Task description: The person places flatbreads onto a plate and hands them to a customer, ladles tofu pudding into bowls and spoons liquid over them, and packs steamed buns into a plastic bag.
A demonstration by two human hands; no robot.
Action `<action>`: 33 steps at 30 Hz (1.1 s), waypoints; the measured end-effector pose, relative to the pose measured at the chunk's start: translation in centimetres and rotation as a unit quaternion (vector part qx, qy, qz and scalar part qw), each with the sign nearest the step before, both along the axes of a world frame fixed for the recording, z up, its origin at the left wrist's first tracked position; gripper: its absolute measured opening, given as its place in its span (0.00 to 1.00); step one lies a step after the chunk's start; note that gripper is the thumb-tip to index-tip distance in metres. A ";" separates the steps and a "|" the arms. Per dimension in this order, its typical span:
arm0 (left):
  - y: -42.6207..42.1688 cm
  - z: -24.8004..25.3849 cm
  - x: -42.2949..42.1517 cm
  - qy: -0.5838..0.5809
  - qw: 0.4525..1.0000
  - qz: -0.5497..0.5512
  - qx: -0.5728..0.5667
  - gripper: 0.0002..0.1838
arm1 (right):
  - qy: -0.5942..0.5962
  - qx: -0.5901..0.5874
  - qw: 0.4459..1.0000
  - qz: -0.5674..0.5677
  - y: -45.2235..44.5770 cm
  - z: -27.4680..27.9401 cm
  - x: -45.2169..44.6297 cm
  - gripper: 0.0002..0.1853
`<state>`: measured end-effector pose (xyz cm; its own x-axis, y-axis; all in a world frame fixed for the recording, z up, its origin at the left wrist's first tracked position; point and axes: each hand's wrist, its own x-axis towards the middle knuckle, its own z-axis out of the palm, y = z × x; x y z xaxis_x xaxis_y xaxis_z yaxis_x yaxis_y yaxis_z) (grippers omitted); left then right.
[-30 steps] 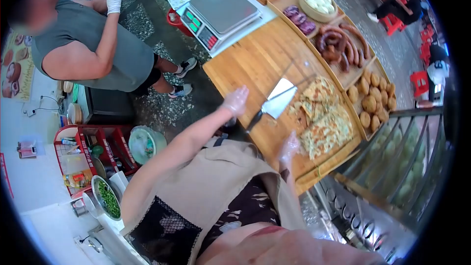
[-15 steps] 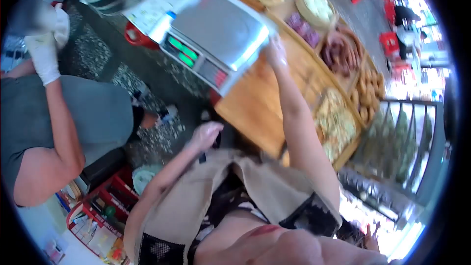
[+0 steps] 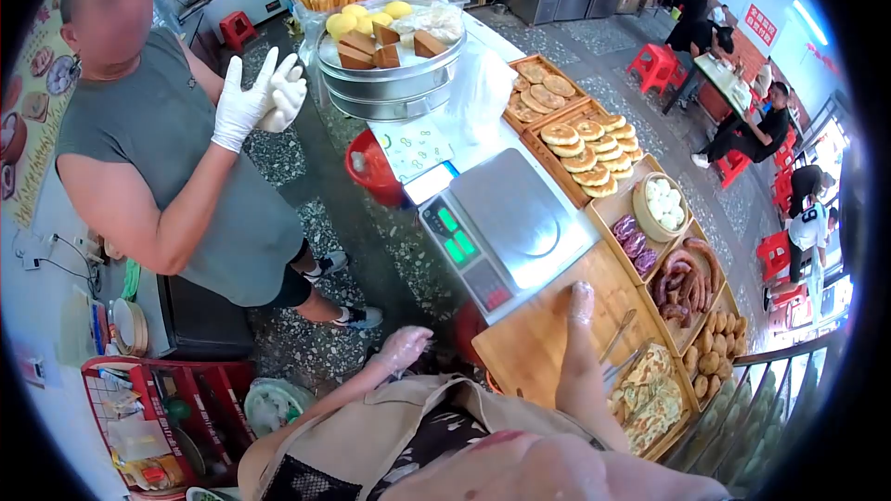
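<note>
My left hand [image 3: 404,348], in a clear plastic glove, hangs low in front of my beige apron [image 3: 357,422]. Its fingers are loosely curled, and I see nothing in them. Over the wooden cutting board [image 3: 538,329] is my right hand [image 3: 581,304], gloved too, near the corner of the digital scale [image 3: 520,209]. Its fingers are foreshortened, so their grip is unclear. The scale's steel plate carries nothing and its green digits are lit. Metal tongs [image 3: 619,334] lie on the board, right of that hand, beside a tray of egg pancakes [image 3: 650,394].
Trays of flatbreads [image 3: 589,153], purple buns, sausages [image 3: 687,283] and potatoes [image 3: 715,353] line the right side. A stacked steamer [image 3: 390,88] with cakes stands behind the scale. A co-worker in white gloves [image 3: 246,102] stands at left. A red basket [image 3: 162,417] sits lower left.
My view has tilted up, showing more of the room. My right hand has moved from the scale's edge to the board. The co-worker's two gloved hands are now raised together.
</note>
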<state>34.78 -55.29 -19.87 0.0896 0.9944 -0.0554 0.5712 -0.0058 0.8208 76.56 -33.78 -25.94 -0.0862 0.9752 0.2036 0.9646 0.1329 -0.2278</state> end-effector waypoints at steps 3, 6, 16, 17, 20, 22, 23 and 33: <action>1.3 2.1 1.6 0.019 0.999 -0.033 0.021 0.12 | 0.171 0.121 0.962 -0.177 -3.1 -1.8 -0.1 0.09; 2.5 3.1 3.2 0.032 0.996 -0.080 0.002 0.13 | 0.485 0.061 0.809 -0.327 -7.2 -3.5 0.1 0.10; 7.5 3.7 9.7 0.060 0.950 -0.306 0.036 0.09 | 0.880 0.048 0.461 -0.106 -11.8 26.0 -7.2 0.08; 8.2 3.6 10.1 0.055 0.942 -0.329 0.038 0.09 | 0.862 0.094 0.494 -0.060 -11.7 29.3 -7.8 0.07; 10.3 3.2 9.7 0.055 0.925 -0.368 0.073 0.09 | 0.767 0.247 0.590 0.052 -12.5 38.1 -10.6 0.05; 12.5 1.8 9.1 0.048 0.912 -0.406 0.044 0.09 | 0.714 0.301 0.624 0.107 -13.2 40.4 -12.0 0.04; 13.2 3.3 8.9 0.025 0.911 -0.405 0.070 0.09 | 0.664 0.340 0.643 0.172 -13.4 41.2 -12.6 0.04; 27.3 5.9 0.7 -0.017 0.861 -0.498 0.104 0.08 | 0.507 0.480 0.674 0.243 -5.2 44.8 -26.7 0.03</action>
